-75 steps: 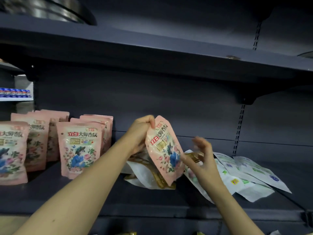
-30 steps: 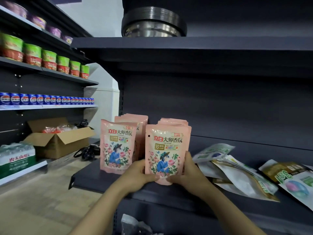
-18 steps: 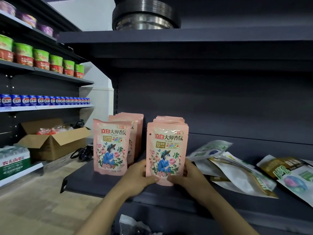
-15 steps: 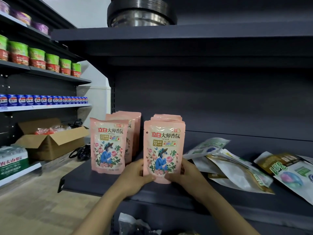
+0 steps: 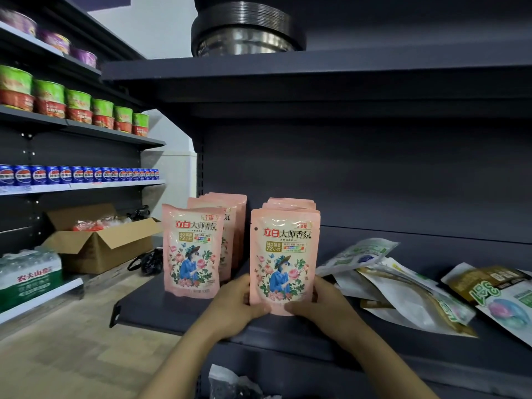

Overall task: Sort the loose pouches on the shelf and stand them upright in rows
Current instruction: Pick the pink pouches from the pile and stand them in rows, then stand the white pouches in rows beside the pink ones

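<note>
A pink floral pouch (image 5: 283, 254) stands upright at the front of the right-hand pink row on the dark shelf (image 5: 178, 321). My left hand (image 5: 236, 303) grips its lower left edge and my right hand (image 5: 319, 305) grips its lower right edge, thumbs on its front. More pink pouches stand behind it. A second upright pink row (image 5: 191, 249) stands just to the left. Loose white, green and gold pouches (image 5: 403, 289) lie flat in a heap to the right.
An upper shelf (image 5: 316, 67) with stacked metal basins (image 5: 247, 30) overhangs the work area. To the left are shelves of cup noodles and blue cans, an open cardboard box (image 5: 98, 243) and a water pack (image 5: 28, 277) by the floor.
I carried the pink pouch from the loose heap to the front of the right pink row and set it upright. Over the last second both hands have stayed on its lower edges.
</note>
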Demonstrator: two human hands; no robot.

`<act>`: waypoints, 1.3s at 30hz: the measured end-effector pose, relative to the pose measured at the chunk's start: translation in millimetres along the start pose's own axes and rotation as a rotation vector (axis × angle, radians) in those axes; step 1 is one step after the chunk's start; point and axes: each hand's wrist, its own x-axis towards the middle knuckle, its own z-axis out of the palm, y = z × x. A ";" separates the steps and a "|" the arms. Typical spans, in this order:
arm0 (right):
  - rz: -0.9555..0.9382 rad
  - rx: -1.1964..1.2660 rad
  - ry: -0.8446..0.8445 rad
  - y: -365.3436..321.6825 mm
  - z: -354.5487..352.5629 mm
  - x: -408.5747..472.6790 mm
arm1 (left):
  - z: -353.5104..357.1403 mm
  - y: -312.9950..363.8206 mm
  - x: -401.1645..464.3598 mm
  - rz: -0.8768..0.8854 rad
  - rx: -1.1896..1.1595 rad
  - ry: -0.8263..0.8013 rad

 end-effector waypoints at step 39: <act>-0.024 -0.033 0.009 -7.6 -0.3 -4.7 | 0.8 -2.1 3.0 0.017 -0.034 0.058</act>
